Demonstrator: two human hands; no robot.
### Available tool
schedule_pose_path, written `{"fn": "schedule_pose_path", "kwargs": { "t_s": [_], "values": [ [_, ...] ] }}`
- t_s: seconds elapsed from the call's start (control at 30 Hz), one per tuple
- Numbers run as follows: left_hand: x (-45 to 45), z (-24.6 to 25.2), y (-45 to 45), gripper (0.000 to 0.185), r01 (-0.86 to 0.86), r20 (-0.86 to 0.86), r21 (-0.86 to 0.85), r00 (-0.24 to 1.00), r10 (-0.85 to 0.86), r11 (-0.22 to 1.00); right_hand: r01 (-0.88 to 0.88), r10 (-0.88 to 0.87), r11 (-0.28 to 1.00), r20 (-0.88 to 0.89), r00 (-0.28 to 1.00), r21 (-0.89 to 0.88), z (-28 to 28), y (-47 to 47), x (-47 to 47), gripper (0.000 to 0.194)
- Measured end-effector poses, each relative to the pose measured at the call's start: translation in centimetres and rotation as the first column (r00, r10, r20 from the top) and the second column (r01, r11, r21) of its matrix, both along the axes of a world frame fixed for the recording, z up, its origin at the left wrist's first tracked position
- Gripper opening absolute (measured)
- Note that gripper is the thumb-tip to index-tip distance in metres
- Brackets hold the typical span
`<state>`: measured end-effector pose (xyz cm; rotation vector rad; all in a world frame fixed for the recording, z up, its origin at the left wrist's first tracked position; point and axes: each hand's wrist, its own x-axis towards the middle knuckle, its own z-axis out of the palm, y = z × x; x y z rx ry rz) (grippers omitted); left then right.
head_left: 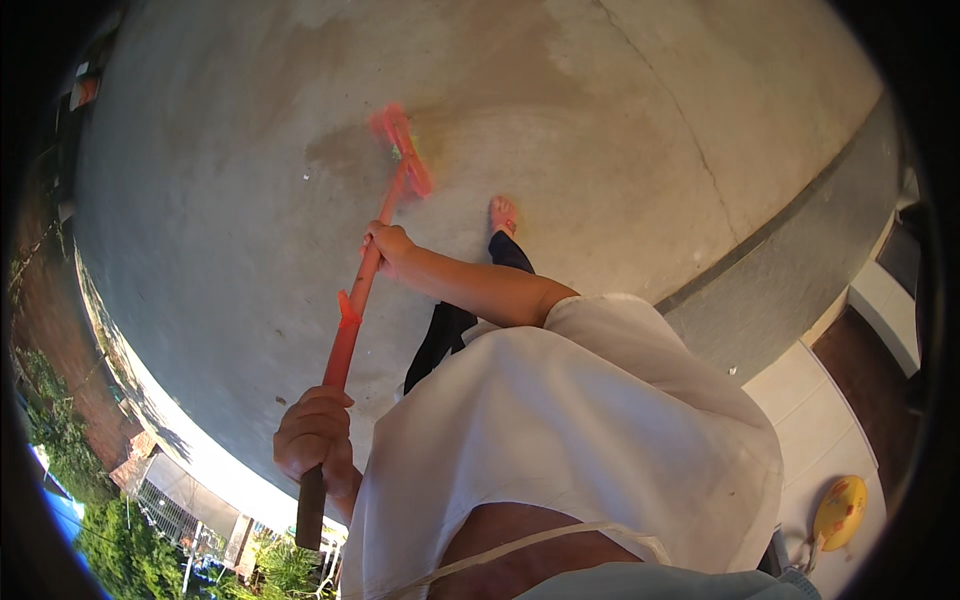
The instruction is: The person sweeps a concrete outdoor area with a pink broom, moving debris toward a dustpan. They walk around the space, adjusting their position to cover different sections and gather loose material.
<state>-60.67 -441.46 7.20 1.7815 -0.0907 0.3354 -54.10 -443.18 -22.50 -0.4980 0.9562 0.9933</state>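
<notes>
A long red pole (364, 281) with a blurred pinkish-red head (405, 154), a broom or a similar floor tool, slants across the concrete floor (247, 247). My right hand (386, 244) is closed around the pole not far from the head. My left hand (315, 435) grips the pole's upper part, and a dark brown end (310, 510) sticks out below it. Between my hands a bright orange-red strip (347, 309) is fastened to the pole. Small bits of green debris (397, 152) lie by the head. Brownish patches (525, 67) mark the floor around it.
My foot in a reddish sandal (503, 214) stands right of the tool's head. A raised grey ledge (780, 247) runs along the right, with pale tiles (806, 405) and a yellow oval object (840, 514) beyond. Soil, plants (124, 544) and a sunlit strip border the floor at left.
</notes>
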Motion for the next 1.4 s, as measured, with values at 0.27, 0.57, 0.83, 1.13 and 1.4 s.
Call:
{"fn": "schedule_pose_path", "kwargs": {
  "t_s": [0.27,0.57,0.83,1.13,1.4],
  "values": [
    [3.9,-13.7,-1.8,0.019,0.151,-0.177,-0.457,0.95,-0.256,0.877,0.123,-0.131,0.773,0.033,0.991,-0.623,-6.9,-21.0,6.4,0.014],
    [5.2,-14.1,-3.0,0.018,0.07,-0.253,-0.38,0.951,-0.176,0.922,0.036,-0.062,0.779,-0.02,0.998,-0.626,-12.8,-19.6,7.7,0.009],
    [-3.4,-5.1,1.1,0.021,-0.211,-0.027,-0.046,0.977,0.21,0.976,-0.433,0.442,0.888,0.025,0.897,-0.154,-5.9,-1.1,0.6,0.008],
    [-9.2,-4.9,6.5,0.013,-0.253,-0.015,-0.283,0.966,0.259,0.925,-0.289,0.308,0.947,0.134,0.942,-0.139,-3.4,-1.6,-0.6,0.015],
    [-7.1,-10.6,8.9,0.024,-0.119,-0.281,-0.453,0.959,-0.015,0.883,-0.612,0.769,0.626,0.516,0.379,-0.483,-10.3,-9.7,1.0,0.008]
  ]
}}
